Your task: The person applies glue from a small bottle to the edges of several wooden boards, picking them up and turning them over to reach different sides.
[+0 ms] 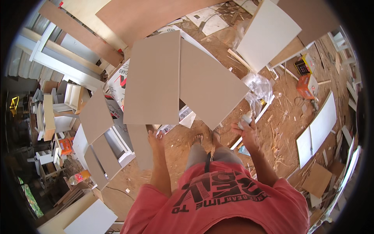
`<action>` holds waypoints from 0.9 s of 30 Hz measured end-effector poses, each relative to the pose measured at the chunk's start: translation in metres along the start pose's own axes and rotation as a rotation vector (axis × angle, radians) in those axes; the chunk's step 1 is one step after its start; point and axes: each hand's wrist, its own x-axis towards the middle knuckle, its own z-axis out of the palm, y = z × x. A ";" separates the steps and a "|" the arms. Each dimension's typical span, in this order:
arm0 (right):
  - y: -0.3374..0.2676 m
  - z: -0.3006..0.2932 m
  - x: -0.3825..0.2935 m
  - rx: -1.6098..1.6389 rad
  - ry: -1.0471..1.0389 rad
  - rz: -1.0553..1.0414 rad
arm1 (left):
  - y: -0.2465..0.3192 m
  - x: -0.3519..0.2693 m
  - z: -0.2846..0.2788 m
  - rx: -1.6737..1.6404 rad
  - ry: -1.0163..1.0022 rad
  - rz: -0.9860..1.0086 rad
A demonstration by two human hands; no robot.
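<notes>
My right hand (249, 137) is closed around a small pale squeeze bottle (246, 119), its nozzle tilted up; it looks like a glue bottle. My left hand (156, 139) is at the near edge of a large taupe board (152, 79), beside a narrower taupe panel (140, 146) that reaches down toward me. Whether its fingers grip either one is not plain. A second taupe board (209, 82) lies at an angle against the first one's right side. Beneath them, printed white sheets (118, 84) show at the edges.
At left, a partly built cabinet (117, 143) has taupe panels on it. A clear plastic bag (258, 87) lies right of the boards. White panels (317, 128) and an orange box (306, 86) lie on the dirt floor (280, 146). An orange drink bottle (79, 177) is at lower left.
</notes>
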 end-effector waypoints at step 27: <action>0.283 -0.221 -0.582 0.601 1.508 -0.678 | -0.318 -0.300 -0.017 2.075 -2.455 0.909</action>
